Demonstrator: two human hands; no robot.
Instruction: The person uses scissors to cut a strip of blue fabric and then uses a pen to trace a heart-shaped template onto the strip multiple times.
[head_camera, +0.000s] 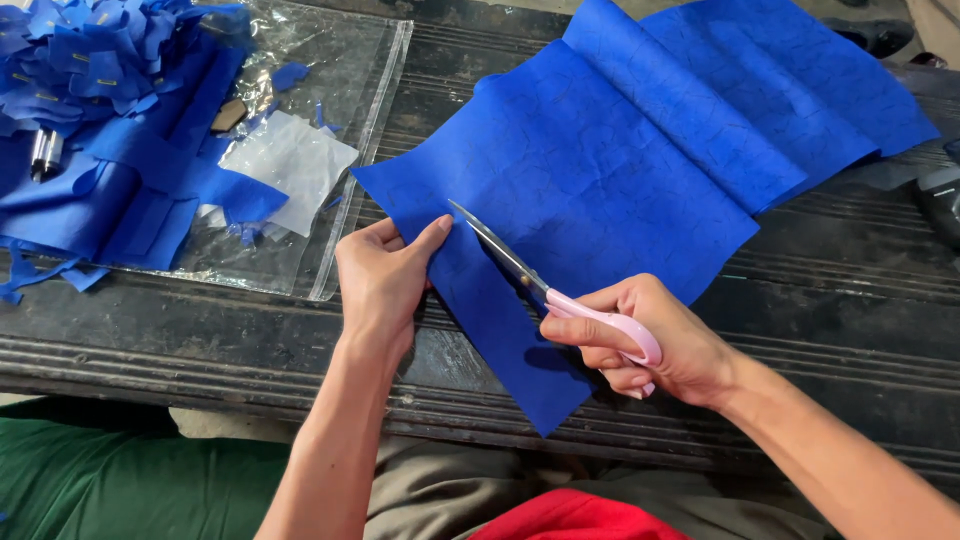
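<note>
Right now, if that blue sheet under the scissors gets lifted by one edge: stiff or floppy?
Probably floppy: the blue sheet lies in soft rolling folds and drapes over the table edge. Likely light, since the left hand steadies it with only a pinch. It may slide when pushed; the right hand works pink-handled scissors through it while it lies loose on the bench.

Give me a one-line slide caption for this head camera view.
Right hand cuts blue sheet with pink-handled scissors while left hand pinches its edge.
</note>
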